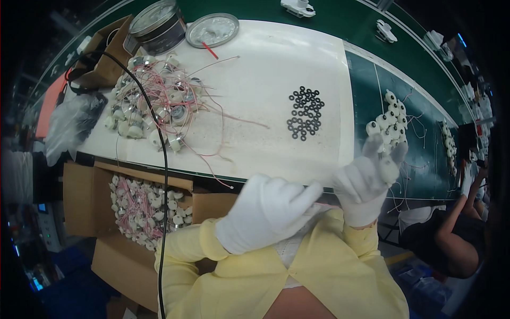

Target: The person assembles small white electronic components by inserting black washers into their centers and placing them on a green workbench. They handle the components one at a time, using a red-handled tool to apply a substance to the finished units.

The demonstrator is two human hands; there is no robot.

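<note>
My right hand (361, 189), in a white glove with greyed fingertips, is raised at the table's front edge. Its fingers are closed around a small white round motor (389, 171). To the left, my white-gloved left hand (268, 212) hovers in front of the edge with its fingers curled together; whatever it may hold is hidden. Just beyond the right hand stands a cluster of white round motors (392, 119) with black rings on top, on a green mat. Small black rubber rings (305, 111) lie scattered on the white tabletop ahead of both hands.
A heap of motors with pink wires (159, 101) covers the table's left. Below it, an open cardboard box (79, 196) holds more. A metal can (159, 32), its lid (212, 29) and a black cable (154, 117) are at left. A co-worker's arm (451, 228) shows at right.
</note>
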